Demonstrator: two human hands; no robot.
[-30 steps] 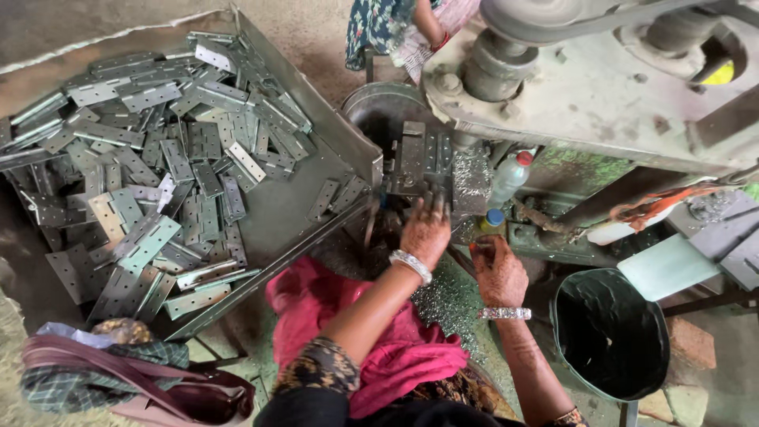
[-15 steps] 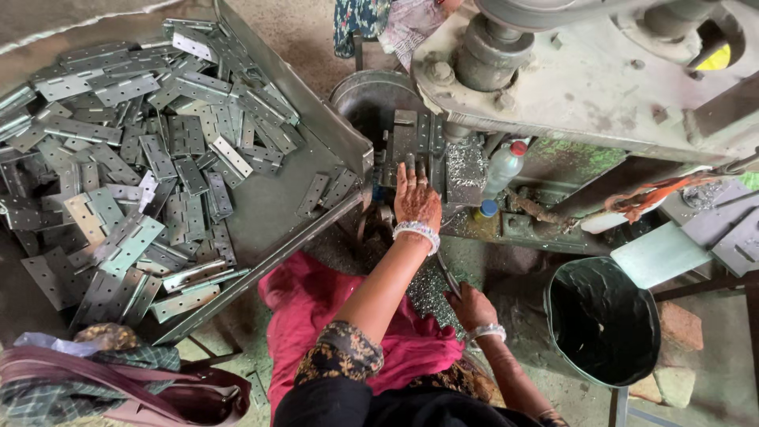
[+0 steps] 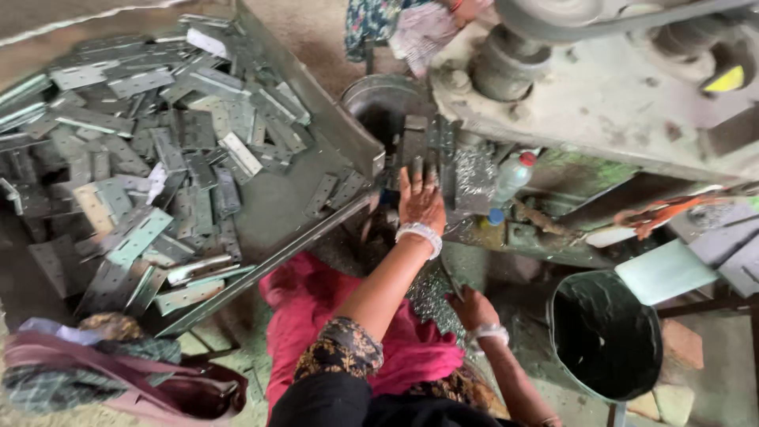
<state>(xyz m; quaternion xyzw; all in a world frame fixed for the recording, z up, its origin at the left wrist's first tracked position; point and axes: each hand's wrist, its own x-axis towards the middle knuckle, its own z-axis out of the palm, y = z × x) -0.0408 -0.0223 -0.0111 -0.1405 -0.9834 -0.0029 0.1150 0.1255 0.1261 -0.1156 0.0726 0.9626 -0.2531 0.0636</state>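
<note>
My left hand (image 3: 420, 199) reaches forward to the die block (image 3: 427, 142) of a heavy grey press (image 3: 601, 95). Its fingers are spread and lie flat against the dark metal pieces there. A white bangle sits on that wrist. My right hand (image 3: 475, 307) is low by my lap, fingers curled beside a heap of small shiny metal scraps (image 3: 431, 294). Whether it grips anything is hidden. A big sloping tray (image 3: 288, 207) to my left carries a pile of flat hinge plates (image 3: 150, 158) with holes.
A black bucket (image 3: 605, 336) stands at the right near my knee. A plastic bottle (image 3: 512, 175) with a red cap stands by the press bed. A cloth bag (image 3: 103, 375) lies at the lower left. Another person's patterned clothing (image 3: 379, 20) shows at the top.
My right hand has dropped from the press bed down to my lap. My left hand has slid forward onto the die block. The view has shifted slightly.
</note>
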